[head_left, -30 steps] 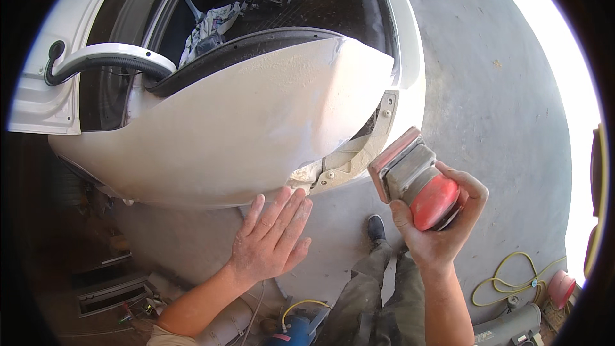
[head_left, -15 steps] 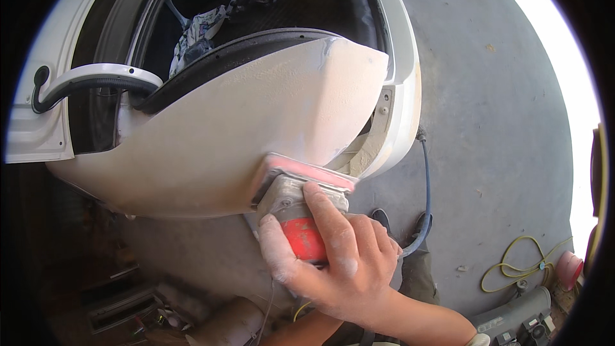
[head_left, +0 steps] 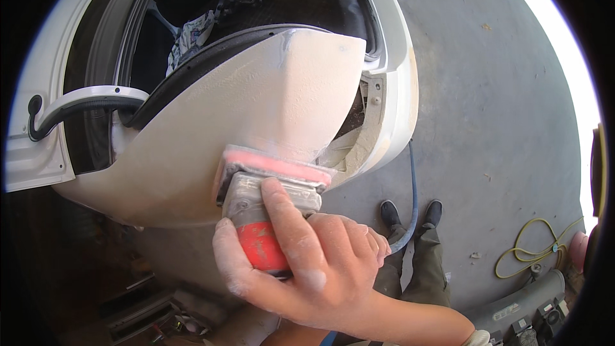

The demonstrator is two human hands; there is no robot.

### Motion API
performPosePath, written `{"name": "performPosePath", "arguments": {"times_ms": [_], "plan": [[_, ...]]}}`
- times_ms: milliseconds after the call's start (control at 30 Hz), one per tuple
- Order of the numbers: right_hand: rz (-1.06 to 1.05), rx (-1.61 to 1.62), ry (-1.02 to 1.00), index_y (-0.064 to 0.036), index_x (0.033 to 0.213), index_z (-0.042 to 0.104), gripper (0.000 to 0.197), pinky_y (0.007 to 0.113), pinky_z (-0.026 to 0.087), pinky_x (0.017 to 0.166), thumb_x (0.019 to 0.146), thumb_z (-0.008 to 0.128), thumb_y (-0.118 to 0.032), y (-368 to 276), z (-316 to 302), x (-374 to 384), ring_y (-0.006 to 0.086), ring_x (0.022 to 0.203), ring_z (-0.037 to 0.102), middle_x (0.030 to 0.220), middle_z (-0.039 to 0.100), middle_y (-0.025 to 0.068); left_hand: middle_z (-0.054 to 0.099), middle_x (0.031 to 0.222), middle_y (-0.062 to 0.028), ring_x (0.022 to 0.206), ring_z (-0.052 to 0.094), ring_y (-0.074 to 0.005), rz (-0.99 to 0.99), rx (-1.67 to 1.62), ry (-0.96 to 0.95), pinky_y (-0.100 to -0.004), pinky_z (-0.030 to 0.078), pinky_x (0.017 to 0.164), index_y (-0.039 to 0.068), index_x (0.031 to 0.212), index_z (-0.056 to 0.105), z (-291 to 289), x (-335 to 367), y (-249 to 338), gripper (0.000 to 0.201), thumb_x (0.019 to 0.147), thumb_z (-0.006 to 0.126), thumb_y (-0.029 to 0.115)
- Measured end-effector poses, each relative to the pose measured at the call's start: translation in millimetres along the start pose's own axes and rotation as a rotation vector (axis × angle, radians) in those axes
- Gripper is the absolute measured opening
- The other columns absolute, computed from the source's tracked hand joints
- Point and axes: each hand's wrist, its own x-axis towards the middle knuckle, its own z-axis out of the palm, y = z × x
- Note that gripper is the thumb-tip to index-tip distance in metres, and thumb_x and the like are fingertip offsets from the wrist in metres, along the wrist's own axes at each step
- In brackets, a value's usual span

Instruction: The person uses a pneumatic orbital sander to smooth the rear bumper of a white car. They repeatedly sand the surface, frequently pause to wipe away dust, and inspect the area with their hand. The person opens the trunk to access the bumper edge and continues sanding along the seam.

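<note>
My right hand, whitened with dust, wraps round a red and grey power sander. Its index finger lies along the top and the thumb on the near side. The sander's pink-edged rectangular pad rests against the lower part of a curved, cream-coloured car body panel, close to the opening at the panel's right edge. Faint rough patches and a bluish streak show on the panel's upper part. Of my left arm only a bit of forearm shows below the right hand; the left hand itself is out of sight.
A blue hose runs between the car's corner and my right hand. My shoes stand on the grey floor. An open white door is at left, a coiled yellow hose and a dark bumper-like part at lower right.
The view has shifted, so the car sits further left and my legs show more. My right hand and the sander have moved slightly left along the panel, still in contact.
</note>
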Motion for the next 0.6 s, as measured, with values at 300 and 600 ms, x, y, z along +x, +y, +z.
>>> {"name": "performPosePath", "arguments": {"times_ms": [300, 600], "plan": [[0.004, 0.049, -0.019, -0.0299, 0.111, 0.071, 0.036, 0.023, 0.041, 0.058, 0.076, 0.069, -0.019, -16.9, 13.2, -10.6, 0.0133, 0.063, 0.052, 0.123, 0.071, 0.0142, 0.063, 0.139, -0.0183, 0.132, 0.057, -0.0320, -0.008, -0.024, -0.017, -0.0456, 0.041, 0.112, 0.000, 0.142, 0.057, -0.9, -4.0, -12.7, 0.051, 0.102, 0.059, 0.031], [0.191, 0.270, 0.049, -0.0044, 0.141, 0.045, 0.083, 0.043, 0.057, 0.091, 0.069, 0.086, 0.007, 40.3, -17.4, -32.3, 0.0387, 0.117, 0.063, 0.135, 0.052, 0.0299, 0.065, 0.136, -0.0182, 0.129, 0.060, -0.0316, 0.013, -0.092, -0.055, -0.0444, 0.043, 0.109, 0.000, 0.141, 0.057, 2.2, -0.5, -14.8, 0.049, 0.102, 0.060, 0.030]]}}
